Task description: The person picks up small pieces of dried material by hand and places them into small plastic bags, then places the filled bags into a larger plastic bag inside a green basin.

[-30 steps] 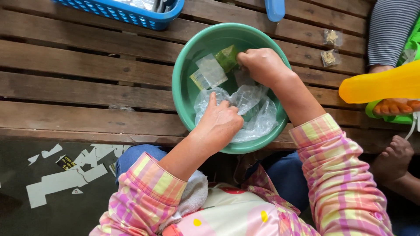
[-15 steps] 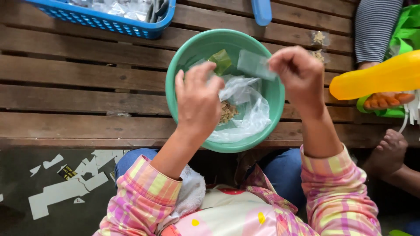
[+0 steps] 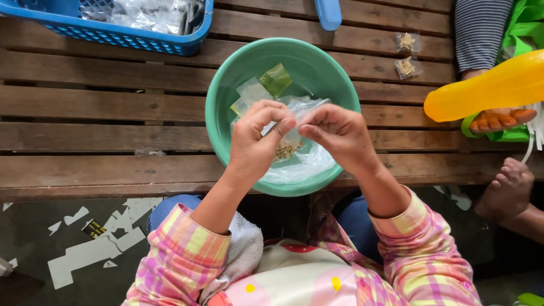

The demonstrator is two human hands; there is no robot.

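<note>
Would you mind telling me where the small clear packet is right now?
In the head view, the small clear packet is pinched between the left hand and right hand, above the green bowl at centre.

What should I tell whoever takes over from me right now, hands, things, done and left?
Left hand and right hand both pinch the top of one small clear bag over the green basin; brownish bits sit in its bottom.
In the basin: a big clear bag and empty small bags.
Done: two filled packets lie on the wooden bench.
Left: this bag is not yet set down; empty bags remain.
</note>
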